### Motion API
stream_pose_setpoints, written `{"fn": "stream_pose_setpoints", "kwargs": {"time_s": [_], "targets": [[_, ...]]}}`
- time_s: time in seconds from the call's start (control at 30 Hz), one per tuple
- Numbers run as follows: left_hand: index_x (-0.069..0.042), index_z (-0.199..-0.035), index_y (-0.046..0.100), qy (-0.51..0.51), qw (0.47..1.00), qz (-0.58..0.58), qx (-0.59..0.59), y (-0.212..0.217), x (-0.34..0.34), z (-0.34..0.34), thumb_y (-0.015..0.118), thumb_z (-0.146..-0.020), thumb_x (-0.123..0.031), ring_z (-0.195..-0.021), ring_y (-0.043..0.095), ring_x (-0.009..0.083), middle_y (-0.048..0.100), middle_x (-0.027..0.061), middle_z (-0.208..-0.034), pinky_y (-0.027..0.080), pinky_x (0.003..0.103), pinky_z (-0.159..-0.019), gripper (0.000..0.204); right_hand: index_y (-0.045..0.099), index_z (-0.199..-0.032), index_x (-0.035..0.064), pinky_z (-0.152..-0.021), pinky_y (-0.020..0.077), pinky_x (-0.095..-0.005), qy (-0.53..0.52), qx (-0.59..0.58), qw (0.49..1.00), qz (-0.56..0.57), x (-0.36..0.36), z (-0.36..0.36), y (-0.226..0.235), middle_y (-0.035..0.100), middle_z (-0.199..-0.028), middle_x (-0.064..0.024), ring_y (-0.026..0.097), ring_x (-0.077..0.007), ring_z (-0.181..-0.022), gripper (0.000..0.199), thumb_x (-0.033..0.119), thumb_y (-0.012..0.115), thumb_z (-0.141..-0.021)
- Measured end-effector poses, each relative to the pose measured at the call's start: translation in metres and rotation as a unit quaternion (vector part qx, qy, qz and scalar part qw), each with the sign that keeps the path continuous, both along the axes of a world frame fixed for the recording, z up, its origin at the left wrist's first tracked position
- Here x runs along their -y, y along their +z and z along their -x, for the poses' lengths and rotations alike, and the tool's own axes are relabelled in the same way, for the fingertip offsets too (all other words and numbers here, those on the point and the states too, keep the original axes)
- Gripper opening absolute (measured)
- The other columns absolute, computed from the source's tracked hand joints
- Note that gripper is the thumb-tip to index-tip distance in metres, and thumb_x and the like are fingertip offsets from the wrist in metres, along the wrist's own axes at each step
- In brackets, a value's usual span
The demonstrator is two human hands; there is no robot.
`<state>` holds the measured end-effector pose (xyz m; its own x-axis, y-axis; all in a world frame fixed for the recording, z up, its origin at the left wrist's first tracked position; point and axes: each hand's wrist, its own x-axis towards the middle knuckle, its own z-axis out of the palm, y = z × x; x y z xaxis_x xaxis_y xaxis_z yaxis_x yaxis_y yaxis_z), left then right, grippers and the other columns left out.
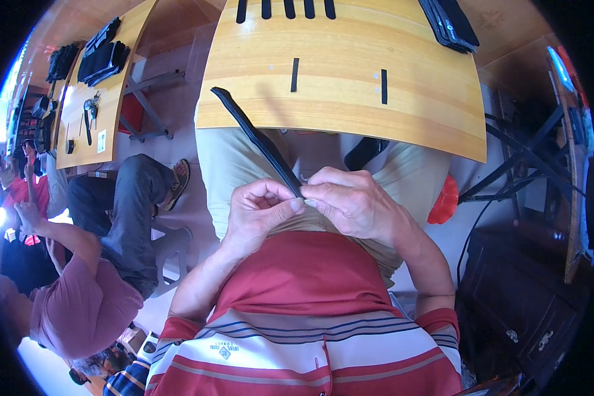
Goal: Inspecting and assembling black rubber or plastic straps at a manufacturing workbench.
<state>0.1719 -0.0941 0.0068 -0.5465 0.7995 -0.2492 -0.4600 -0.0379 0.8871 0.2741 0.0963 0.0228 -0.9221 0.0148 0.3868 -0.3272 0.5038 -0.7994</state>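
A: State the grip condition.

B: We have both hands closed on one item. The left hand (261, 211) pinches the near end of a long black strap (257, 140) between thumb and forefinger. The right hand (353, 201) pinches the same end from the opposite side, its fingertips touching those of the left. Neither grip is open; both are shut on the strap, in front of our red striped shirt (303, 317).

A: Locate the strap relative to the grip.

B: From the grip it runs up and to the left, over our beige trousers (234, 165). Its far end rests on the near edge of the wooden surface (343, 86).

A: List items beyond the grip.

B: Beyond the grip, two short black strips (295, 74) lie apart on the surface. Farther out, at the far edge, we see a row of short black pieces (286, 8). To the far right of the grip lies a stack of black parts (450, 23). Right of the grip, below the surface edge, a red object (445, 201) shows; we cannot tell what it is. Well to the left, another person in dark trousers (129, 211) sits beside a second surface (99, 99) carrying more black pieces.
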Motion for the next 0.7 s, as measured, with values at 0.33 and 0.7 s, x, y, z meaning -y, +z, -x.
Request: {"fn": "stream_pose_setpoints", "kwargs": {"time_s": [0.33,0.7], "targets": [[0.001,-0.093,0.066,0.003,0.999,0.016,-0.037,-0.0006,-0.0014,0.0,0.07,-0.086,0.005,-0.081,0.065,0.0078,0.07,0.0057,-0.089,0.054,0.022,-0.075,0.009,0.068,-0.092,-0.0034,-0.057,0.0555,-0.0324,-0.009,-0.019,0.999,-0.03,0.0007,0.0005,0.0001,0.067,-0.085,-0.0149,0.068,-0.0265,-0.067,0.018,-0.005,0.069,-0.074],[0.0,-0.092,0.067,0.002,0.999,0.003,-0.043,-0.001,-0.0021,-0.0005,0.07,-0.085,0.006,-0.081,0.064,0.0068,0.069,0.0053,-0.091,0.053,0.021,-0.074,0.009,0.069,-0.09,-0.0034,-0.058,0.0537,-0.0315,0.007,0.02,0.999,0.04,-0.0049,0.0023,-0.0009,0.069,-0.083,-0.0144,0.068,-0.0253,-0.07,0.012,-0.003,0.069,-0.078]]}}
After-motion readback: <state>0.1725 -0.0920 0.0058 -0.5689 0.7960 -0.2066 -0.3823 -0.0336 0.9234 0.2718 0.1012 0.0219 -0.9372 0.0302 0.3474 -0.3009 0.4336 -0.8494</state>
